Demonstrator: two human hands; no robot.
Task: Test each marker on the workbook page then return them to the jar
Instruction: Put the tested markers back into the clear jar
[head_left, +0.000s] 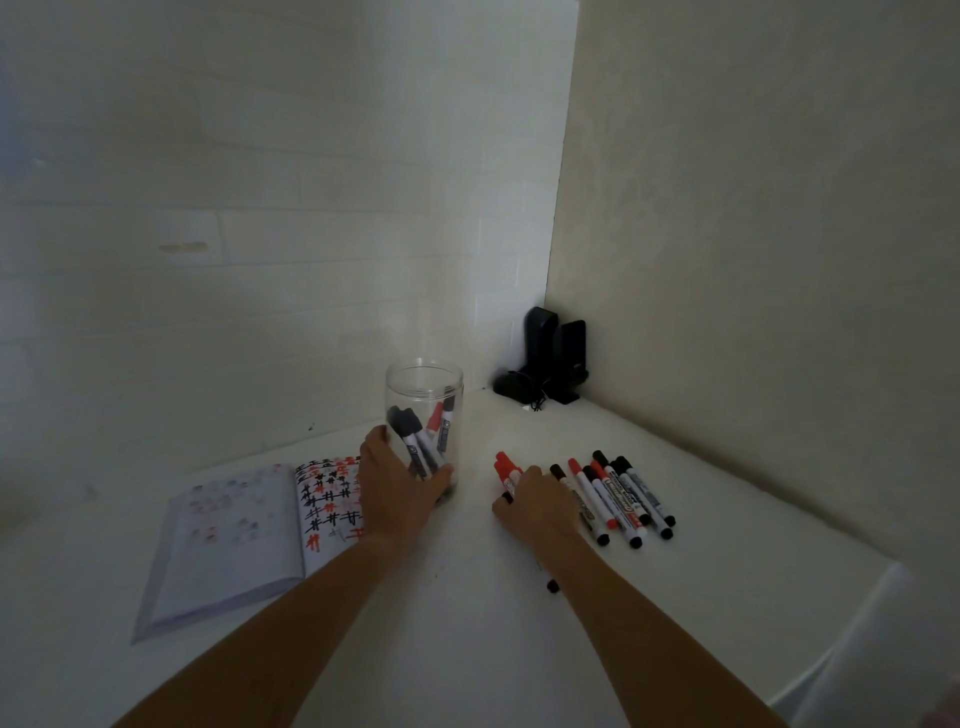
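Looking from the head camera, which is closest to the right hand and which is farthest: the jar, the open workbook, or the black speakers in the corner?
1. Jar: just left of the right hand, held by the left hand.
2. Workbook: farther left, beyond the jar.
3. Black speakers: far back in the corner.

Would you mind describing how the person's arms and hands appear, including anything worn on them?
Both forearms are bare, with no sleeves in view. The left hand and right hand wear no gloves, and no watch or bracelet shows at either wrist. Rings cannot be made out in this dim picture.
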